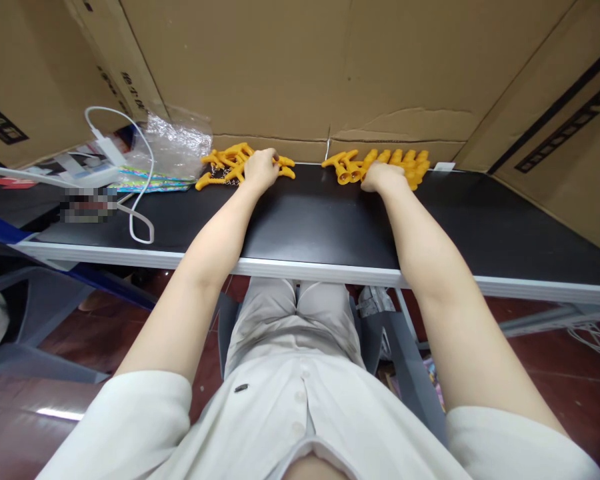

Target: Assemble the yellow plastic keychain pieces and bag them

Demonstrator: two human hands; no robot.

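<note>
My left hand [261,169] is closed, with its fingers curled down onto a pile of yellow curved plastic pieces [209,180]. Thin metal chains show among those pieces. My right hand [381,176] is closed at the near side of a group of yellow plastic pieces with round hollow ends [344,175]. Several of these stand in close rows [417,167] just beyond and to the right of that hand. Both sets of fingertips are partly hidden, so the exact grip on each piece does not show.
On the left lie crinkled clear plastic bags [177,143], colourful flat packets [155,181] and a looped white cable [153,160]. Cardboard walls [300,73] rise behind the black tabletop [320,220]. A small white piece [444,167] lies at the back right.
</note>
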